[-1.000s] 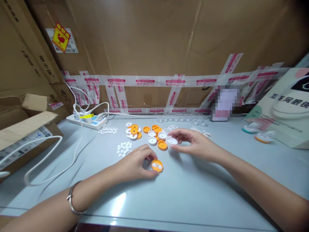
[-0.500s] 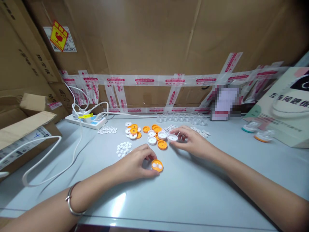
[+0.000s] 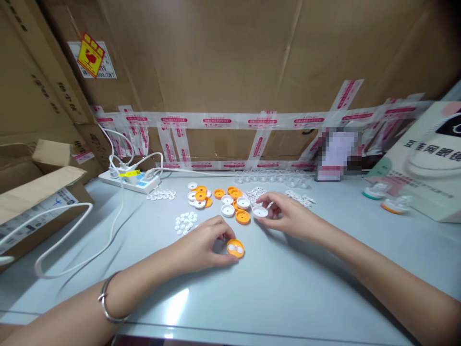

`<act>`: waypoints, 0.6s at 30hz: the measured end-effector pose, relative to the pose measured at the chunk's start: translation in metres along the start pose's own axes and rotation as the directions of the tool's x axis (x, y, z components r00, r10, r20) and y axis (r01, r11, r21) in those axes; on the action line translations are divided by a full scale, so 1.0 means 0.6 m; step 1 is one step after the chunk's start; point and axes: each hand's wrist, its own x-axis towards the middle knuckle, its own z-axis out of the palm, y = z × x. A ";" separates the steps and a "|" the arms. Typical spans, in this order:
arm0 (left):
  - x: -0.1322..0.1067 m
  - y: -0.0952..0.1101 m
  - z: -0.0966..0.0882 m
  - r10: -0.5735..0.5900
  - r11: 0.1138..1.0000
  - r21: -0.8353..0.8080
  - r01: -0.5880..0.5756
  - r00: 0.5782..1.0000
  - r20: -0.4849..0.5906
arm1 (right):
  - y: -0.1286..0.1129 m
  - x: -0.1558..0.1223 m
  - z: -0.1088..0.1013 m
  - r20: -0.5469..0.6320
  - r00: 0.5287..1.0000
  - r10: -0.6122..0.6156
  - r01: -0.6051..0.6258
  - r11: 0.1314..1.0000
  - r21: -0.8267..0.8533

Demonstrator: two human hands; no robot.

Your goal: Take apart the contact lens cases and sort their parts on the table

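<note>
My left hand grips an orange round cap between thumb and fingers, just above the grey table. Small white discs lie inside that cap. With thumb and fingertips, my right hand pinches a white round cap by its right edge, low over the table. Left of it is a loose group of orange caps and white caps. Another pile of orange and white discs lies farther left. Small white round pieces are spread beyond my left hand.
Clear plastic cups stand in a row at the back. Tiny white parts lie behind my right hand. A power strip with cables sits back left, a phone leans back right, and two clear-topped pieces are at right.
My right hand has drawn the white cap slightly nearer, away from the group of caps. My left hand keeps its hold on the orange cap, almost unmoved.
</note>
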 end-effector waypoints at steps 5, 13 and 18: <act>-0.001 -0.001 0.001 0.019 1.000 0.000 -0.019 1.000 -0.005 | -0.033 0.005 0.019 -0.165 0.965 -0.202 0.207 0.978 0.019; 0.002 0.001 0.002 0.030 1.000 0.001 -0.030 0.999 -0.009 | -0.031 0.031 0.068 -0.203 0.944 -0.259 0.221 0.956 -0.191; 0.001 -0.004 0.002 0.049 0.999 -0.001 -0.049 0.999 -0.021 | -0.040 0.013 0.036 -0.167 0.937 -0.306 0.311 0.950 0.004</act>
